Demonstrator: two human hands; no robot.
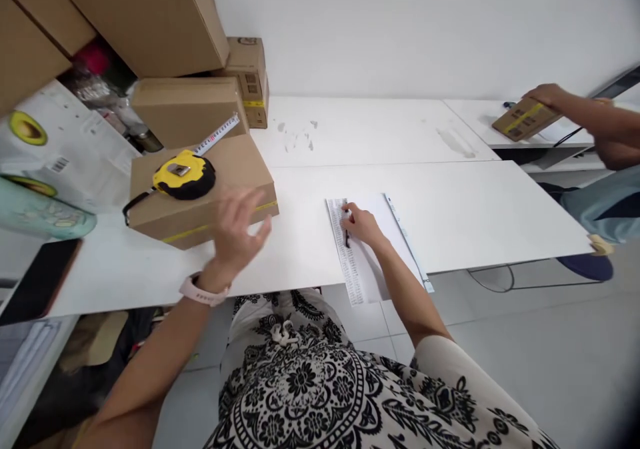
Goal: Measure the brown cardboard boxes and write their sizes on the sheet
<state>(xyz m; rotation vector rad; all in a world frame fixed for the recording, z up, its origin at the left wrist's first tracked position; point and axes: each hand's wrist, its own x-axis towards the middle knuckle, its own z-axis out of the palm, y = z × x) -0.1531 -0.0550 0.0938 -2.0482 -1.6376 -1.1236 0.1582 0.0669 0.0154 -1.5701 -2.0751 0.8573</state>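
Note:
My right hand (362,223) is closed on a slim black pen (347,237), over the left part of a printed sheet (357,282) with dense rows of small text. The sheet's lower edge hangs past the table edge. My left hand (241,229), slightly blurred, is raised with fingers apart and nothing in it, in front of a cardboard box (233,162) with yellow tape. On that box lies a yellow and black tape measure (183,174), its blade (217,134) pulled out a short way and its black strap hanging at the left.
Stacked cartons (150,22) fill the back left. A phone (40,279), a mint green bottle (50,209) and an avocado-print bag (65,149) are at the left. Far right, another person's hand (547,95) holds a small taped box (525,119).

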